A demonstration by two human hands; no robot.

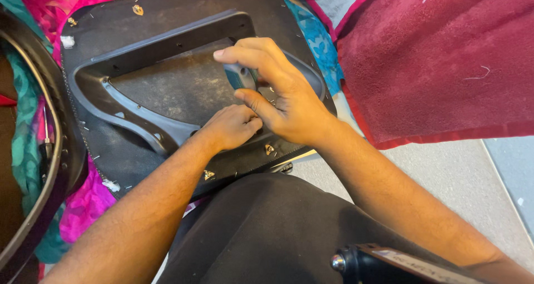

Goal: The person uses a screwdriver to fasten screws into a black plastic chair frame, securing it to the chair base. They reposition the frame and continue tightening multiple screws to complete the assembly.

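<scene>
A black panel (167,17) with a raised grey plastic frame (139,117) lies upside down on bright cloth in front of me. My right hand (283,89) is wrapped around a small teal-and-grey tool (240,77) held down against the panel near the frame's right side. My left hand (231,127) is closed in a fist just below it, fingers pinched at the panel surface beside the tool; what it pinches is hidden. Brass-coloured clips (269,149) sit along the panel's edge.
A dark red towel (439,61) lies to the right on a grey floor (461,178). Pink and teal fabric (83,206) spreads under the panel. A dark curved object (55,167) stands at the left. My black-clad leg (267,234) and a black tool end (356,262) fill the bottom.
</scene>
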